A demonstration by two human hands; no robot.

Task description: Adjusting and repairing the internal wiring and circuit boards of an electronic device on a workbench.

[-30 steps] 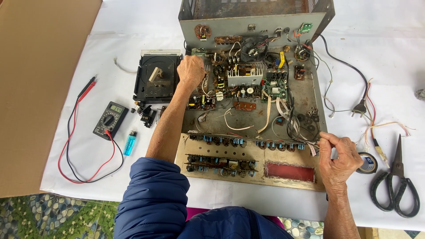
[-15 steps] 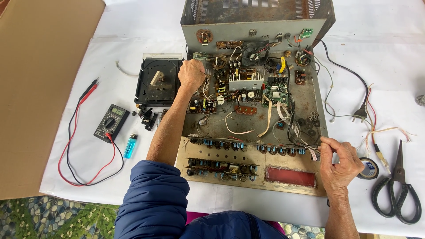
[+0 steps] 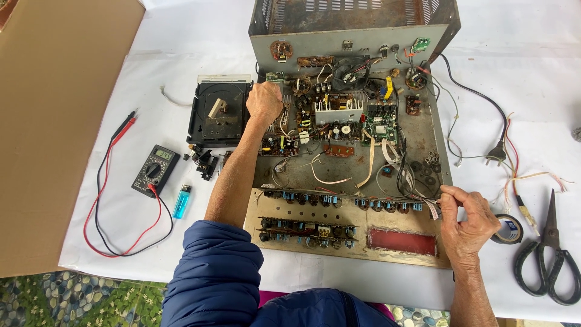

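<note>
An opened old electronic chassis [image 3: 423, 136] lies on a white-covered table, its circuit boards, wires and front panel strip exposed. My left hand [image 3: 264, 103] is closed into a fist over a small circuit board at the chassis's left side; what it grips is hidden. My right hand [image 3: 466, 219] sits at the chassis's right front corner, fingers pinched on the end of a flat ribbon cable [image 3: 431, 206]. The left arm wears a blue padded sleeve [image 3: 212, 272].
A black disc drive unit [image 3: 218, 114] lies left of the chassis. A multimeter [image 3: 155, 170] with red and black leads, a blue lighter [image 3: 181, 201], a tape roll [image 3: 507, 229], black scissors [image 3: 549, 254] and a mains plug [image 3: 497, 151] rest on the cloth. Cardboard [image 3: 54, 121] covers the left.
The view has shifted slightly. My right hand has moved a little up along the chassis's right edge and pinched the ribbon cable. The left hand stays on the board.
</note>
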